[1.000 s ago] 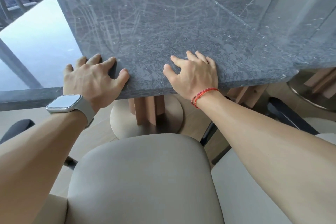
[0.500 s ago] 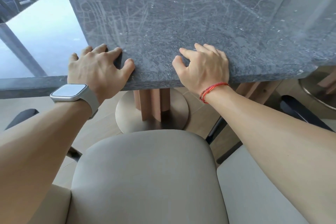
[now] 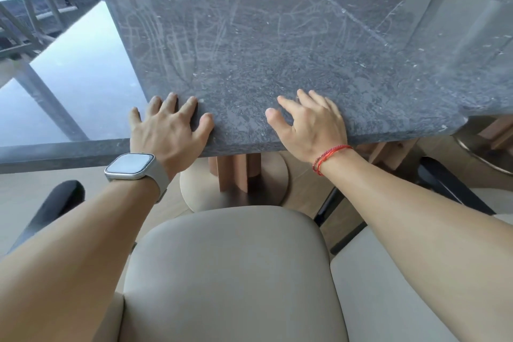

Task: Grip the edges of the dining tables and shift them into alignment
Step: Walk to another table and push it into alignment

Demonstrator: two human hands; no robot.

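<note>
Left grip (image 3: 169, 130) and right grip (image 3: 311, 125) lie flat, fingers spread, atop the middle desk (image 3: 277, 50) at its near edge, clasping nothing: friction, I judge, to slide it square with the left desk (image 3: 69, 78).

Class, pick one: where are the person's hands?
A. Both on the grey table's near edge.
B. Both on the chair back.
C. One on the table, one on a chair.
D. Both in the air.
A: the left hand and right hand lie, fingers spread, on the table at its near edge.
</note>
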